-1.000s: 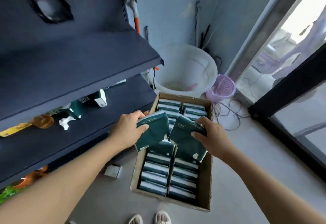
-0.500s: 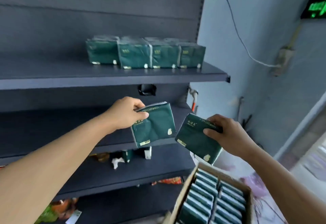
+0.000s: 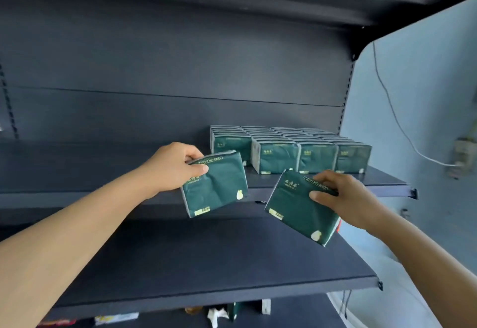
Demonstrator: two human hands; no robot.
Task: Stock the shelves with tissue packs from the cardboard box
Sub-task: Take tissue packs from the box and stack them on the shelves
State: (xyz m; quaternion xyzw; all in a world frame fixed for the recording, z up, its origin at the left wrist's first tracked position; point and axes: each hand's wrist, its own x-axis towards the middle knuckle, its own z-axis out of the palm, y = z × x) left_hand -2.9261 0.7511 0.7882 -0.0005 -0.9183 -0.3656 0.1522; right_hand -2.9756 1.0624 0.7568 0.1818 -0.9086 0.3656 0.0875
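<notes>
Your left hand (image 3: 171, 166) and right hand (image 3: 343, 198) each pinched a tissue pack by its top edge, fingers (image 3: 318, 194) curled, likely to extend the stocked rows (image 3: 289, 152) leftward on the shelf (image 3: 77, 172).

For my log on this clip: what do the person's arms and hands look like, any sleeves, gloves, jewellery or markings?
Both forearms are bare as far up as the frame shows; no sleeve edge comes into view. The left hand and the right hand wear no gloves. No watch, bracelet or ring shows on the visible sides of the wrists and fingers. No markings can be made out.
</notes>
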